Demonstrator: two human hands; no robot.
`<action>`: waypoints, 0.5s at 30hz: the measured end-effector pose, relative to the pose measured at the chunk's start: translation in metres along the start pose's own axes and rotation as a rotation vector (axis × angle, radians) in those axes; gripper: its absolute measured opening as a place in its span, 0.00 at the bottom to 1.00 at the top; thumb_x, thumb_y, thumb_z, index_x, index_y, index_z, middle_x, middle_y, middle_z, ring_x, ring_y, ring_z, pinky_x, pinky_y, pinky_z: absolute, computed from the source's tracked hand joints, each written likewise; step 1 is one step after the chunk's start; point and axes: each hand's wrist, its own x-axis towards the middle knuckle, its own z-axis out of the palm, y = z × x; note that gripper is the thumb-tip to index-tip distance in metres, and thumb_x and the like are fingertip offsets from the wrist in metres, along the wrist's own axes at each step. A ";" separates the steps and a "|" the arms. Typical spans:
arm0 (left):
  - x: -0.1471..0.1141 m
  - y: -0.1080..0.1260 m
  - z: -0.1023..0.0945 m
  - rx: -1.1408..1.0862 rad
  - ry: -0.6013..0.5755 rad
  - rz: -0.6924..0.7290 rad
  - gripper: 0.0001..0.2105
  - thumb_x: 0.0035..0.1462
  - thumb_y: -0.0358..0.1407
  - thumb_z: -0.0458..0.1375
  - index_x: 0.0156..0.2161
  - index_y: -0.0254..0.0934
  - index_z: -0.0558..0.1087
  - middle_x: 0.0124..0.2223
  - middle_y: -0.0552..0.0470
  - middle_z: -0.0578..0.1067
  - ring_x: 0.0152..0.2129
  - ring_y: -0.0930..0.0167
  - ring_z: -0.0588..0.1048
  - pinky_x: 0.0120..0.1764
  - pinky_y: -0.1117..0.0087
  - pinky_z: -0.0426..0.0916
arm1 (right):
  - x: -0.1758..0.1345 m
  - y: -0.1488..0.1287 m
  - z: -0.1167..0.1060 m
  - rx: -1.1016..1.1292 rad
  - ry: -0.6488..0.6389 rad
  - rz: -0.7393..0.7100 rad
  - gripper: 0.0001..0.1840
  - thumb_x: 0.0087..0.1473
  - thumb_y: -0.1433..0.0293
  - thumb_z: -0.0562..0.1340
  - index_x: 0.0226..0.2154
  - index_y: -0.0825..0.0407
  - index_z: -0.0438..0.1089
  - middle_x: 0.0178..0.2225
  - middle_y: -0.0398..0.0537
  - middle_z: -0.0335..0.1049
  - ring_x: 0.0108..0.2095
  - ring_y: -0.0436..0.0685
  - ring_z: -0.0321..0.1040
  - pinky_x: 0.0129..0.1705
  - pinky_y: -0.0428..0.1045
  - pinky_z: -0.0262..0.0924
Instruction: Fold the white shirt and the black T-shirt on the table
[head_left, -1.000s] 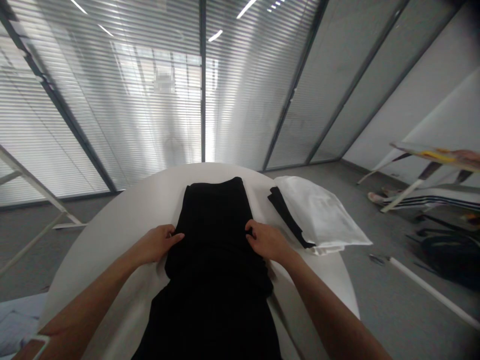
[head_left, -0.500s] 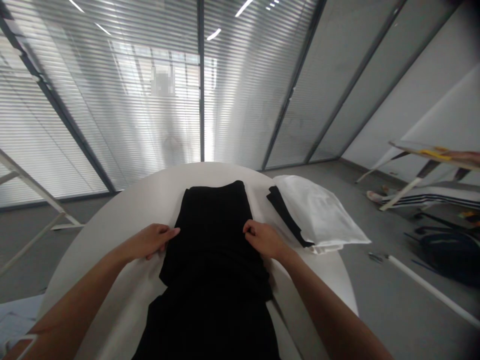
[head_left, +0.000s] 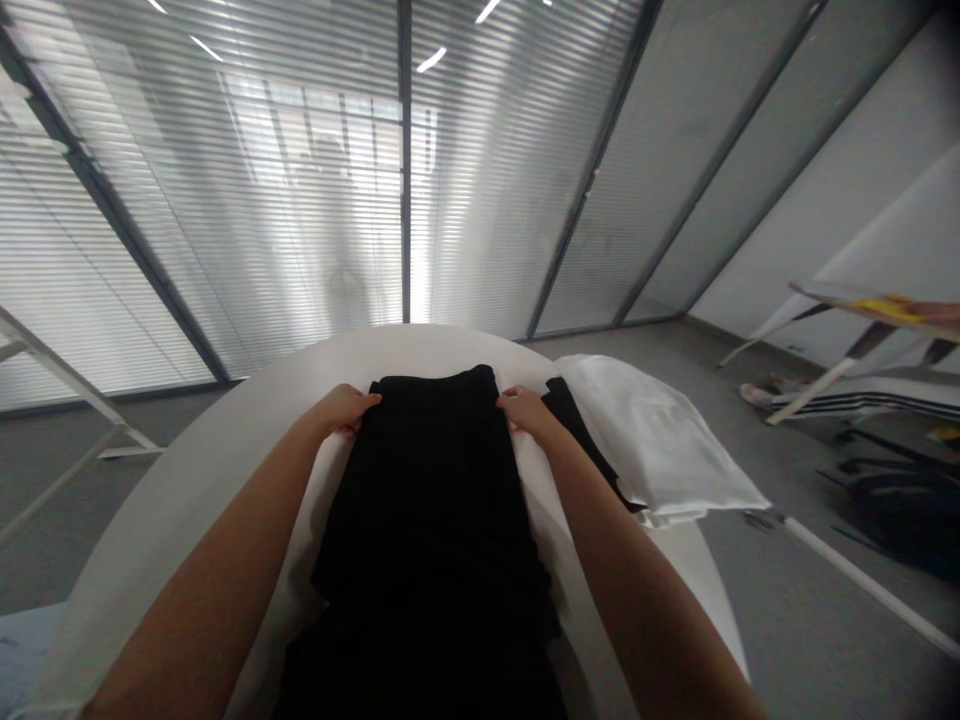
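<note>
A black garment (head_left: 435, 480) lies flat on a round white table (head_left: 187, 480), its near part running down out of the picture; its exact kind cannot be made out. My left hand (head_left: 346, 408) pinches its left edge close to the far end, thumb on top. On the opposite edge, at about the same height, my right hand (head_left: 523, 408) has its thumb and fingers closed on the cloth. Right of it, a white folded cloth (head_left: 652, 440) rests partly over another black piece of fabric (head_left: 581, 430) and reaches past the table's edge.
Glass partitions with blinds (head_left: 300, 220) stand behind the table. At the right are another table (head_left: 847, 300) with part of a person by it, a dark bag-like object (head_left: 900, 510) and a white pole (head_left: 862, 575) on the floor. A white metal frame (head_left: 75, 390) stands left.
Both hands have slid away from me along the garment's side edges, from about its middle to near its far end. The cloth between them looks smoother.
</note>
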 end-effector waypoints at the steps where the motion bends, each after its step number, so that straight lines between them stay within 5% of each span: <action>1: 0.005 0.001 0.000 0.022 0.001 0.025 0.20 0.48 0.51 0.61 0.23 0.35 0.66 0.16 0.55 0.64 0.13 0.74 0.64 0.20 0.72 0.59 | 0.006 0.000 0.001 0.011 0.009 0.013 0.23 0.51 0.66 0.59 0.49 0.58 0.69 0.40 0.56 0.74 0.39 0.58 0.71 0.37 0.48 0.62; 6: 0.018 -0.001 -0.005 0.122 -0.044 0.041 0.19 0.49 0.50 0.61 0.23 0.35 0.66 0.15 0.54 0.64 0.12 0.75 0.60 0.17 0.72 0.51 | 0.018 0.003 0.007 0.060 -0.011 0.052 0.22 0.49 0.68 0.59 0.47 0.56 0.71 0.36 0.54 0.74 0.37 0.58 0.72 0.35 0.49 0.63; 12: 0.007 0.001 -0.013 -0.179 -0.092 0.001 0.14 0.46 0.42 0.65 0.30 0.37 0.66 0.20 0.60 0.61 0.14 0.79 0.57 0.20 0.75 0.49 | 0.003 -0.003 0.009 0.189 -0.090 0.052 0.13 0.51 0.73 0.55 0.38 0.50 0.71 0.37 0.49 0.74 0.34 0.54 0.70 0.30 0.45 0.64; 15: 0.001 0.006 -0.015 -0.278 -0.096 0.005 0.16 0.42 0.40 0.68 0.31 0.36 0.67 0.23 0.59 0.63 0.18 0.79 0.61 0.22 0.75 0.56 | -0.002 -0.008 0.007 0.217 -0.108 0.041 0.12 0.50 0.74 0.55 0.38 0.50 0.69 0.36 0.48 0.73 0.32 0.52 0.69 0.30 0.45 0.64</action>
